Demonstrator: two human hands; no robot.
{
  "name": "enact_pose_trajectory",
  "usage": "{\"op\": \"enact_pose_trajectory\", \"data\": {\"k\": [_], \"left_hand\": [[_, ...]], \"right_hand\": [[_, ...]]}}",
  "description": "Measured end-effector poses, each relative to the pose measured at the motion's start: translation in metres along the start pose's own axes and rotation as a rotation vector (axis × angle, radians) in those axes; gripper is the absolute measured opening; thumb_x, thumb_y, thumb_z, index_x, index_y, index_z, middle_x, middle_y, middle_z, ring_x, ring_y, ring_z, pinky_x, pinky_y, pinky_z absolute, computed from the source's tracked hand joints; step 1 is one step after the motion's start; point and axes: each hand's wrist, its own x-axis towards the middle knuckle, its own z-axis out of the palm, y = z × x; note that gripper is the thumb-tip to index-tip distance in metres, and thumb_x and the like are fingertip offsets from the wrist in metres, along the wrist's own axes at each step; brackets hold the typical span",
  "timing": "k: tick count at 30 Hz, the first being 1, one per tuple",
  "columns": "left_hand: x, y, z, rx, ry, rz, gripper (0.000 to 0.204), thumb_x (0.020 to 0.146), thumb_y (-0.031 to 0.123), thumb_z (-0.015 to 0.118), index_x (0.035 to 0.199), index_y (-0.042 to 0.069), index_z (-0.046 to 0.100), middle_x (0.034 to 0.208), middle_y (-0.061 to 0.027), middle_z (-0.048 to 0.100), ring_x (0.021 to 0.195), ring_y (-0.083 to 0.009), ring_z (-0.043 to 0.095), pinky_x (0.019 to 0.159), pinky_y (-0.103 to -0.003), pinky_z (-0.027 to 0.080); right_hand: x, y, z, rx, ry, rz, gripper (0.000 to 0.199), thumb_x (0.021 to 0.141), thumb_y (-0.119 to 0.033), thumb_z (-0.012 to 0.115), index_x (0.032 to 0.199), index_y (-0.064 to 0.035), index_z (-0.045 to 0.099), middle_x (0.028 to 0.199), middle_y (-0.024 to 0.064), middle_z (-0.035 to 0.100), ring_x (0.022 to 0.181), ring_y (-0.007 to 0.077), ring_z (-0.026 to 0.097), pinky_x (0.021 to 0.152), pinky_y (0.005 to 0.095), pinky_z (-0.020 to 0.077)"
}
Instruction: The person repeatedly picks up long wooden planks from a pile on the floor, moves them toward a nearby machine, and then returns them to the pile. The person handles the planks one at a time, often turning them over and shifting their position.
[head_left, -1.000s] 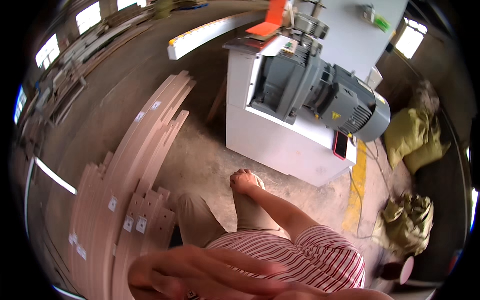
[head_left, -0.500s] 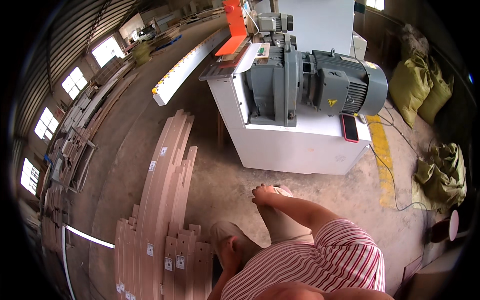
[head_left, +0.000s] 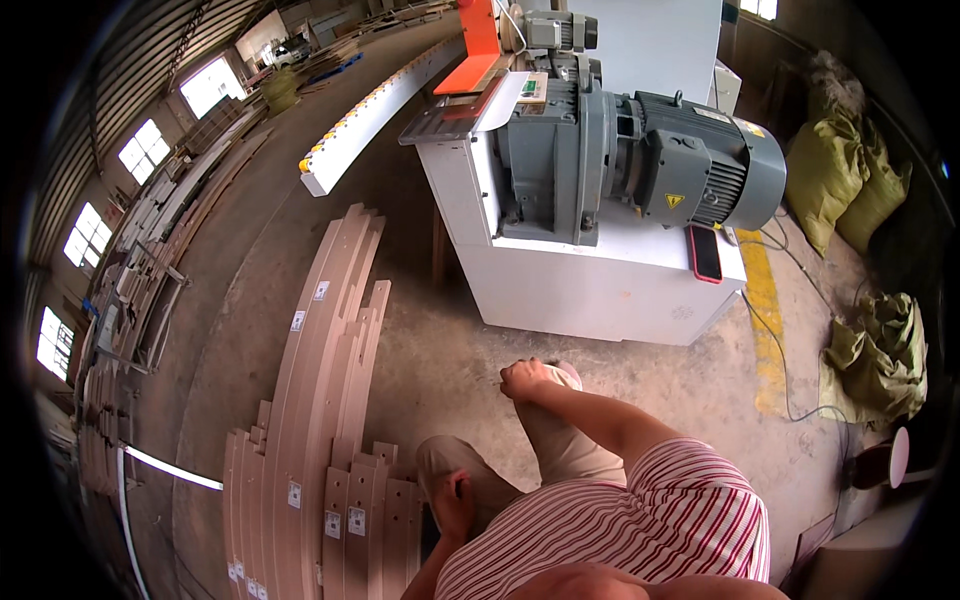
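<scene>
Concrete floor, boards lengthwise away.

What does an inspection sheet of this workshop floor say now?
Surface: bare concrete floor, dusty.
Job's things: long wooden strips stacked on the floor, small labels on them.
Clutter: green sacks at right.
Grips: left hand near the strip ends; right hand closed low over the floor; both hold nothing visible.
Cables: thin cable across the yellow line.
Surroundings: white machine with grey motor; phone on top.
</scene>
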Motion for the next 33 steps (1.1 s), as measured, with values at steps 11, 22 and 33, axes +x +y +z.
{"op": "enact_pose_trajectory", "data": {"k": [11, 22, 33], "left_hand": [[0.003, -0.002, 0.003, 0.009, 0.049, -0.021, 0.017, 0.093, 0.016, 0.061, 0.103, 0.005, 0.069, 0.094, -0.0171, 0.069, 0.087, -0.0325, 0.066, 0.079, -0.041, 0.052], [0.001, -0.004, 0.001, -0.040, 0.069, -0.005, 0.016, 0.093, 0.016, 0.062, 0.103, 0.005, 0.069, 0.094, -0.0155, 0.068, 0.086, -0.0309, 0.064, 0.078, -0.039, 0.051], [-0.004, -0.013, -0.001, -0.020, 0.082, 0.018, 0.017, 0.092, 0.018, 0.062, 0.101, 0.005, 0.068, 0.092, -0.0160, 0.066, 0.084, -0.0312, 0.063, 0.077, -0.039, 0.050]], "right_hand": [[0.003, 0.000, -0.005, 0.052, 0.032, 0.049, 0.031, 0.088, -0.035, 0.052, 0.103, -0.0148, 0.072, 0.108, 0.0140, 0.070, 0.105, 0.0308, 0.066, 0.094, 0.0426, 0.0501], [0.005, -0.002, 0.003, 0.071, 0.064, 0.041, 0.031, 0.089, -0.034, 0.051, 0.101, -0.0139, 0.071, 0.109, 0.0135, 0.070, 0.104, 0.0330, 0.066, 0.093, 0.0436, 0.0511], [0.041, 0.011, -0.126, 1.364, 0.142, -0.210, 0.027, 0.096, -0.024, 0.060, 0.083, -0.0013, 0.069, 0.072, 0.0068, 0.066, 0.062, 0.0145, 0.061, 0.060, 0.0295, 0.0504]]}}
